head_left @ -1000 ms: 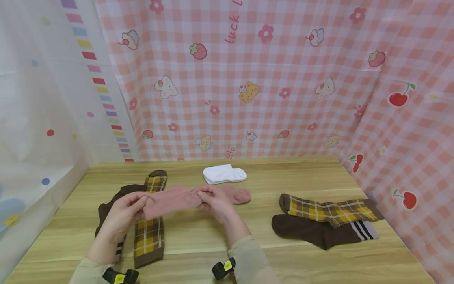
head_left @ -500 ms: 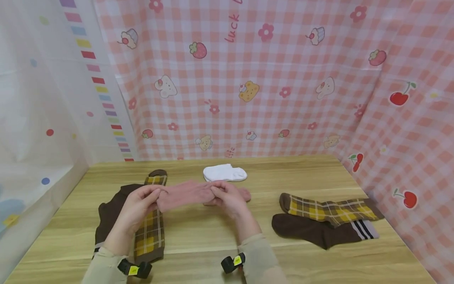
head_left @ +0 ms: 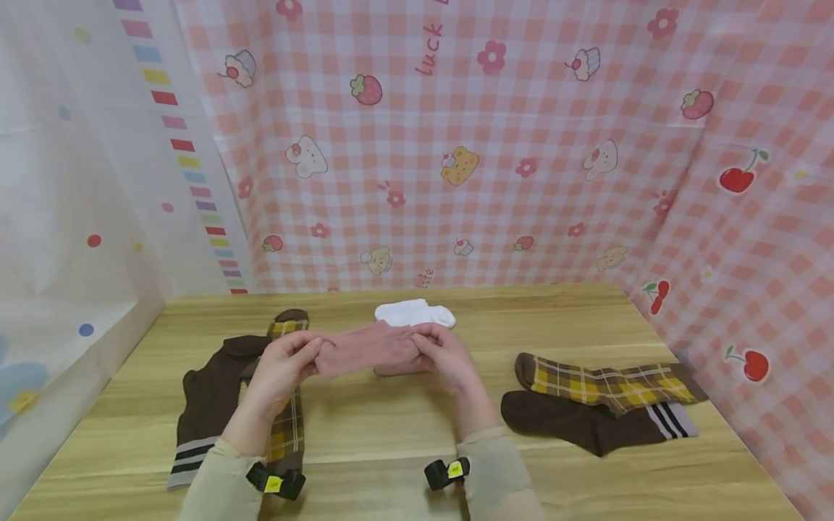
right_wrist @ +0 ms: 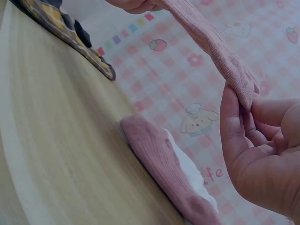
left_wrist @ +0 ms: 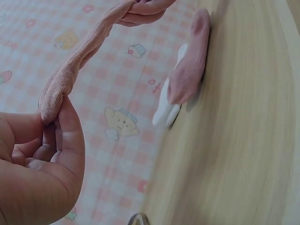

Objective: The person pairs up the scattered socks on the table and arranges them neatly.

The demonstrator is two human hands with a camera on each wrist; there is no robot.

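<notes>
A pink ribbed sock (head_left: pixel 365 351) is stretched in the air between the two hands. My left hand (head_left: pixel 283 369) pinches one end between thumb and fingers, and the right hand (head_left: pixel 449 362) pinches the other. In the left wrist view, the sock slopes from the left hand (left_wrist: pixel 44 164) up towards the right one. Below it, a second pink sock (right_wrist: pixel 159 161) lies on the table, mostly hidden in the head view by the held sock and right hand. Just behind that lies a white low-cut sock (head_left: pixel 413 311).
To the left lie a brown sock with striped cuff (head_left: pixel 208 398) and a yellow plaid sock (head_left: pixel 284 434), partly covered by my left arm. Another plaid sock (head_left: pixel 606 383) and brown sock (head_left: pixel 560 420) lie at right on the wooden table (head_left: pixel 365 463). Patterned curtains surround the back and sides.
Both hands have moved to the right and slightly up, carrying the stretched pink sock. More of the left brown sock's striped cuff now shows. The socks on the table have stayed put.
</notes>
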